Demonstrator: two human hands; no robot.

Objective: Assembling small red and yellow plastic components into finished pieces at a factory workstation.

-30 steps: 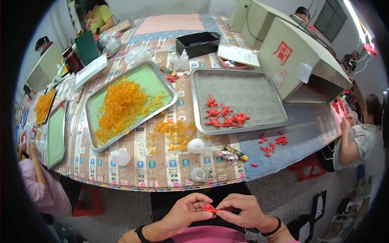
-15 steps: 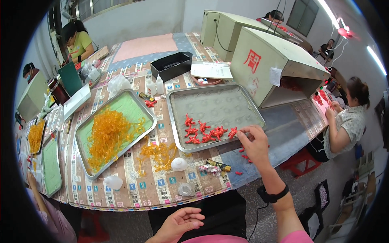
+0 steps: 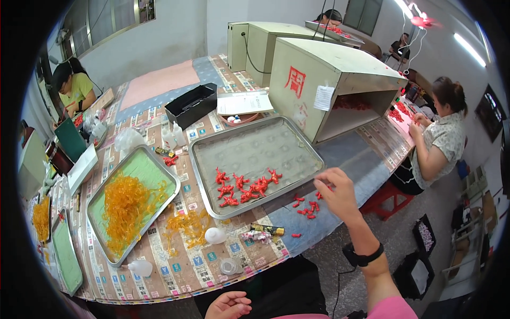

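Observation:
My right hand [image 3: 338, 194] hovers just past the right corner of a grey metal tray [image 3: 205, 208], fingers loosely bent and apart, with nothing visible in them. Beneath and beside it, several small red pieces [image 3: 307, 210] lie scattered on a blue cloth [image 3: 319, 228]; the hand hides some of them. Several glossy red figures [image 3: 258, 186] stand or lie grouped in the near half of the tray. My left hand [image 3: 229, 305] rests low at the picture's bottom edge, away from the table, its fingers half curled and holding nothing that I can see.
Left of the grey tray, another tray [image 3: 114, 260] holds tangled amber strands [image 3: 127, 204]. White squeeze bottles [image 3: 215, 235], a clear round lid [image 3: 230, 266] and a black-and-gold tube [image 3: 267, 229] lie along the near edge. A cream metal cabinet [image 3: 297, 69] stands behind. A co-worker [image 3: 438, 133] sits at the right.
My right hand has drawn away from the red figure at the tray's near right rim toward the loose pieces. That figure now stands farther inside the tray. The whole view has shifted rightward.

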